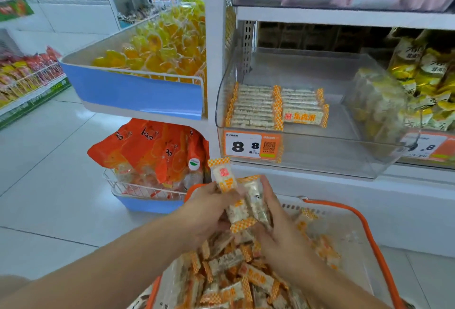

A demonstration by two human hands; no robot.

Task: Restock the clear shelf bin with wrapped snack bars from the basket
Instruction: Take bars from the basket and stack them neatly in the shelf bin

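The clear shelf bin [302,141] holds two short rows of orange-checked wrapped snack bars [275,108] packed against its front left corner, and its front carries an orange price label [252,146] reading "8.8" beside a QR code. Below the bin, the orange-rimmed basket [369,235] is heaped with loose bars of the same kind. Above the basket, the left hand [209,206] and right hand [280,227] have their fingers curled around a small bunch of bars [242,200].

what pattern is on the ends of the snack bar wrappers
Orange and white check on the snack bar wrappers, clearest in the head view.
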